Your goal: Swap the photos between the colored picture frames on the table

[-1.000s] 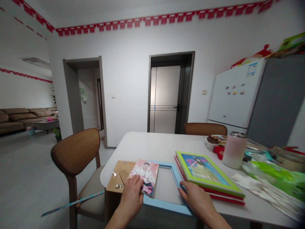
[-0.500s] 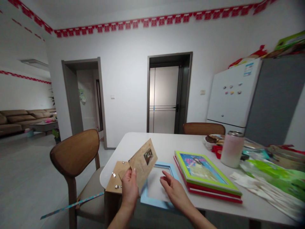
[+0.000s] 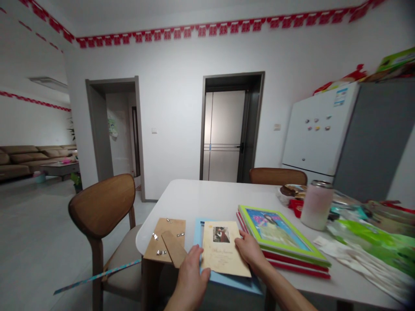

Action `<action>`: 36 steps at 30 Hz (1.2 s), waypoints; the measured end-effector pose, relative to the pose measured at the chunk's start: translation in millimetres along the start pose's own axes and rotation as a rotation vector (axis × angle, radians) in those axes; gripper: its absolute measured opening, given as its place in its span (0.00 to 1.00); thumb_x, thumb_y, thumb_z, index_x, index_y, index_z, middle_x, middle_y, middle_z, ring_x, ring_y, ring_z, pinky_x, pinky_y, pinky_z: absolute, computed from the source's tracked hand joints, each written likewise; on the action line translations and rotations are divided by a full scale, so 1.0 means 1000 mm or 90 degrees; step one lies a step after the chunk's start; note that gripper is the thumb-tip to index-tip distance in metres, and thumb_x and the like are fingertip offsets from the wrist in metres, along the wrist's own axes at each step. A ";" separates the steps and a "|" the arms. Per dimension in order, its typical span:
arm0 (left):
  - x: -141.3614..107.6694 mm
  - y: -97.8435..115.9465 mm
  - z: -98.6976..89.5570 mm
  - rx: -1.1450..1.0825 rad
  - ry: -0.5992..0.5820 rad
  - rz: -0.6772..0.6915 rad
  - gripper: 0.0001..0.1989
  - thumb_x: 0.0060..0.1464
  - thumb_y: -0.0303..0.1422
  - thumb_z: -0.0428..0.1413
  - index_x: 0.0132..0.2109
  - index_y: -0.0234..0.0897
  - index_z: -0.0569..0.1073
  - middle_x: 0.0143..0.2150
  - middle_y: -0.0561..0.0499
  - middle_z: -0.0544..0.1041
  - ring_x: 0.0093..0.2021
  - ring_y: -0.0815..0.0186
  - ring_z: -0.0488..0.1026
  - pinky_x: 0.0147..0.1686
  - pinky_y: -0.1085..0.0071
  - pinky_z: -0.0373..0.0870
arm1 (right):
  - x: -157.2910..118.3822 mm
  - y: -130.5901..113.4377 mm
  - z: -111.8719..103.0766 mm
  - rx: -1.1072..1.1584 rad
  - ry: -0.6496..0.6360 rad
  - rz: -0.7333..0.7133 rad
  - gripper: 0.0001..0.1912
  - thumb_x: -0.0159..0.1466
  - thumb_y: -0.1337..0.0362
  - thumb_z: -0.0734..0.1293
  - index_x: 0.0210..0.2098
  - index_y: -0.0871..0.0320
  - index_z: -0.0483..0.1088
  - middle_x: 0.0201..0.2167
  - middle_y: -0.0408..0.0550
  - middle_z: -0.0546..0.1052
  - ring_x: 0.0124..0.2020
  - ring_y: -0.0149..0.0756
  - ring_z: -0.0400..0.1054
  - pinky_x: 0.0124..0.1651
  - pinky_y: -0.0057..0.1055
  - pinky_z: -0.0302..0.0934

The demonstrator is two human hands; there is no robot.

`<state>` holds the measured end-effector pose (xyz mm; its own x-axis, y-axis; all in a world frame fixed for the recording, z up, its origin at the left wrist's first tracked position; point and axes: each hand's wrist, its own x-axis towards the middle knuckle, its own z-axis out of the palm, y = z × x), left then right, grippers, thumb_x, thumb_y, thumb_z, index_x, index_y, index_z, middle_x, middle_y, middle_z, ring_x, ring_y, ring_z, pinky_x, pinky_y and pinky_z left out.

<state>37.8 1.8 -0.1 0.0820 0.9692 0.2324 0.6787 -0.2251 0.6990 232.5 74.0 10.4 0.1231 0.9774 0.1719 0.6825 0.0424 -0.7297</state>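
A cream printed card (image 3: 223, 255) with a small photo near its top lies tilted over the light blue frame (image 3: 227, 283), covering most of it. My left hand (image 3: 193, 274) pinches the card's lower left edge. The fingers of my right hand (image 3: 251, 252) grip its right edge. To the left, a brown backing board (image 3: 157, 239) with metal clips and a flap rests at the table's edge. On the right, a green frame (image 3: 275, 231) with a picture of a figure in a pale dress sits on top of red frames (image 3: 300, 268).
A pink and white bottle (image 3: 317, 205), white gloves (image 3: 350, 255) and green plastic packaging (image 3: 376, 235) crowd the right of the white table (image 3: 191, 194). A wooden chair (image 3: 103, 205) stands at the left, with a patterned strip (image 3: 97, 276) across its seat.
The card has been lowered and turned from above the backing board onto the blue frame. My right hand, which was free, has taken hold of its right edge.
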 end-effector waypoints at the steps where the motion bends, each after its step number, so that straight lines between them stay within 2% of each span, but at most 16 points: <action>1: -0.002 0.001 0.001 0.017 -0.008 0.010 0.25 0.42 0.26 0.49 0.51 0.26 0.63 0.55 0.40 0.61 0.55 0.62 0.56 0.55 0.68 0.50 | 0.001 -0.002 0.002 -0.022 -0.002 -0.007 0.22 0.51 0.71 0.51 0.41 0.65 0.67 0.37 0.52 0.75 0.36 0.34 0.69 0.30 0.22 0.60; 9: -0.006 0.005 0.000 0.065 -0.040 0.030 0.25 0.43 0.29 0.49 0.51 0.26 0.62 0.55 0.39 0.60 0.55 0.60 0.56 0.54 0.65 0.52 | 0.013 -0.013 0.002 -0.120 -0.002 -0.009 0.17 0.50 0.70 0.55 0.33 0.69 0.72 0.32 0.59 0.75 0.33 0.38 0.69 0.34 0.26 0.58; 13: -0.009 0.006 -0.001 0.064 -0.060 0.025 0.28 0.42 0.31 0.51 0.53 0.27 0.61 0.57 0.40 0.58 0.57 0.60 0.53 0.55 0.66 0.50 | 0.013 -0.011 -0.001 -0.112 -0.006 -0.008 0.21 0.50 0.71 0.54 0.40 0.67 0.69 0.34 0.54 0.76 0.33 0.34 0.69 0.33 0.23 0.58; 16: -0.010 0.006 -0.001 0.060 -0.074 0.020 0.30 0.42 0.33 0.53 0.53 0.27 0.59 0.58 0.40 0.56 0.57 0.60 0.52 0.56 0.65 0.48 | 0.009 -0.010 0.001 -0.119 0.000 -0.010 0.22 0.51 0.71 0.53 0.42 0.68 0.68 0.33 0.54 0.76 0.32 0.34 0.69 0.33 0.24 0.58; 18: -0.010 0.007 -0.002 0.063 -0.080 0.032 0.27 0.42 0.34 0.53 0.51 0.29 0.62 0.57 0.40 0.57 0.58 0.59 0.52 0.56 0.65 0.48 | 0.006 -0.011 0.004 -0.129 0.010 -0.015 0.22 0.51 0.71 0.53 0.43 0.68 0.67 0.33 0.55 0.76 0.32 0.35 0.69 0.33 0.25 0.58; 22: -0.010 0.009 -0.004 0.072 -0.077 0.070 0.15 0.42 0.34 0.54 0.41 0.35 0.69 0.55 0.44 0.61 0.57 0.59 0.54 0.54 0.64 0.51 | 0.003 -0.013 0.007 -0.151 0.029 -0.038 0.20 0.52 0.71 0.53 0.42 0.67 0.67 0.36 0.56 0.75 0.36 0.37 0.68 0.38 0.27 0.56; 24: -0.010 0.010 -0.005 0.081 -0.074 0.076 0.12 0.42 0.34 0.54 0.37 0.36 0.70 0.55 0.45 0.62 0.56 0.59 0.55 0.53 0.64 0.52 | 0.000 -0.013 0.010 -0.178 0.031 -0.075 0.19 0.53 0.71 0.54 0.41 0.66 0.67 0.35 0.56 0.74 0.37 0.37 0.67 0.40 0.28 0.55; 27: -0.009 0.010 -0.005 0.089 -0.075 0.072 0.11 0.42 0.34 0.55 0.36 0.36 0.70 0.54 0.44 0.63 0.56 0.59 0.55 0.53 0.65 0.53 | -0.004 -0.013 0.016 -0.268 0.073 -0.140 0.21 0.53 0.70 0.56 0.46 0.67 0.63 0.40 0.57 0.72 0.41 0.40 0.64 0.43 0.30 0.53; 29: -0.009 0.010 -0.004 0.090 -0.080 0.065 0.11 0.42 0.34 0.55 0.36 0.36 0.71 0.54 0.44 0.63 0.56 0.59 0.54 0.53 0.65 0.53 | -0.006 -0.011 0.020 -0.321 0.093 -0.145 0.26 0.52 0.70 0.57 0.52 0.68 0.56 0.45 0.58 0.69 0.44 0.41 0.62 0.45 0.32 0.52; 31: -0.009 0.012 -0.002 0.090 -0.080 0.060 0.12 0.42 0.35 0.55 0.36 0.36 0.71 0.54 0.44 0.62 0.57 0.58 0.54 0.53 0.64 0.53 | -0.007 -0.009 0.022 -0.349 0.069 -0.138 0.28 0.53 0.70 0.57 0.54 0.67 0.53 0.45 0.56 0.69 0.43 0.41 0.61 0.45 0.32 0.52; 34: -0.012 0.009 -0.003 0.073 -0.071 0.071 0.14 0.41 0.34 0.54 0.39 0.36 0.71 0.55 0.44 0.62 0.56 0.58 0.55 0.53 0.63 0.53 | -0.007 -0.008 0.020 -0.370 0.017 -0.145 0.22 0.56 0.69 0.55 0.51 0.62 0.59 0.41 0.53 0.71 0.42 0.39 0.61 0.43 0.32 0.52; 36: -0.014 0.000 -0.013 0.053 -0.059 0.084 0.20 0.40 0.32 0.54 0.45 0.36 0.68 0.55 0.44 0.61 0.56 0.59 0.55 0.54 0.62 0.51 | -0.009 -0.012 0.019 -0.372 0.024 -0.143 0.19 0.57 0.67 0.55 0.47 0.60 0.63 0.44 0.53 0.69 0.44 0.41 0.60 0.43 0.33 0.52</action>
<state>27.7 -12.6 5.5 0.2392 0.9378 0.2518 0.7155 -0.3455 0.6072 209.7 69.1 4.6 -0.0519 0.9494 0.3098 0.9744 0.1160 -0.1924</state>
